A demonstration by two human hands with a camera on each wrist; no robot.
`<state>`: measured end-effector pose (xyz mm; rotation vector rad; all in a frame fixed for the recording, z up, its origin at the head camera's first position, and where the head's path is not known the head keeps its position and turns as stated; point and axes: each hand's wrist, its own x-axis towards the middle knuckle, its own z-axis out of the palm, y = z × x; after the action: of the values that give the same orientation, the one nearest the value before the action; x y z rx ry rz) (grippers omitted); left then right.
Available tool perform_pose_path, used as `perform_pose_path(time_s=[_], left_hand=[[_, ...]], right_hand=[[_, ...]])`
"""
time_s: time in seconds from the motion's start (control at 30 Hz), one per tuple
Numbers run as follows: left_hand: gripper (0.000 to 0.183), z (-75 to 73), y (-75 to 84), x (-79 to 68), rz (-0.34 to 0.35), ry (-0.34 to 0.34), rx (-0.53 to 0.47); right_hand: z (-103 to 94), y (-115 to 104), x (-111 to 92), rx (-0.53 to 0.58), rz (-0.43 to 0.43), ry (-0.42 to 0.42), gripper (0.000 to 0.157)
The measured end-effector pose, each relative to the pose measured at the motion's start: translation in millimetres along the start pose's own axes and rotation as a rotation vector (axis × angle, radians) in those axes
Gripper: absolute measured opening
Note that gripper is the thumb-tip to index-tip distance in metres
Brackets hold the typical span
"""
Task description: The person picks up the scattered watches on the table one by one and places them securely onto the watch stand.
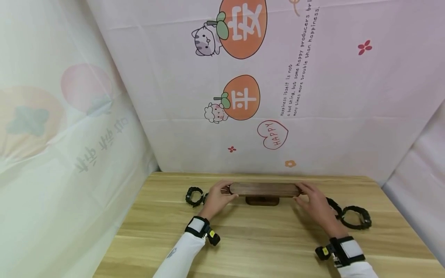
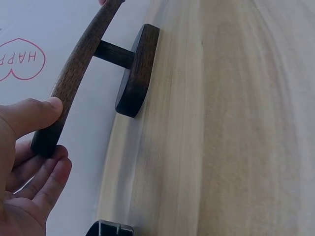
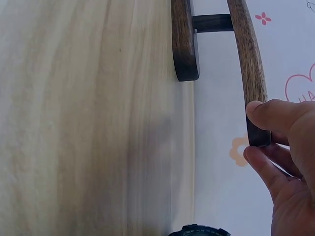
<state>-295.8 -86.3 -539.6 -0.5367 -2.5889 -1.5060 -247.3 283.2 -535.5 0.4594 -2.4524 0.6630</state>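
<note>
A dark brown wooden T-shaped stand, with a long bar on a short post, is near the table's back edge. Its base appears to rest on the tabletop. At the bar's left end my left hand pinches the wood, thumb on the near side and fingers behind. My right hand does the same at the other end. In the right wrist view, the thumb presses on the bar while fingers lie around its tip.
A black wristwatch lies left of the left hand, with another dark band partly hidden beside it. Right of the right hand are a second black watch and a partly covered one. Printed cloth hangs behind the wooden table.
</note>
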Motion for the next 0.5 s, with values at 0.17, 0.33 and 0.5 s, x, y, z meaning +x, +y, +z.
perform_pose_path(time_s=[0.17,0.33,0.5], left_hand=[[0.056,-3.7,-2.3,-7.2,0.006,0.015,-0.012],[0.054,-5.9,-4.1,-13.5,0.002,0.033,-0.038],[0.054,-6.4,-4.9,-17.3,-0.008,0.039,-0.056]], right_hand=[[2.3,-5,-2,-0.002,-0.014,0.012,0.057],[3.7,-9,-3,-0.004,-0.050,0.018,0.058],[1.9,-12,-7,-0.010,-0.051,0.026,0.058]])
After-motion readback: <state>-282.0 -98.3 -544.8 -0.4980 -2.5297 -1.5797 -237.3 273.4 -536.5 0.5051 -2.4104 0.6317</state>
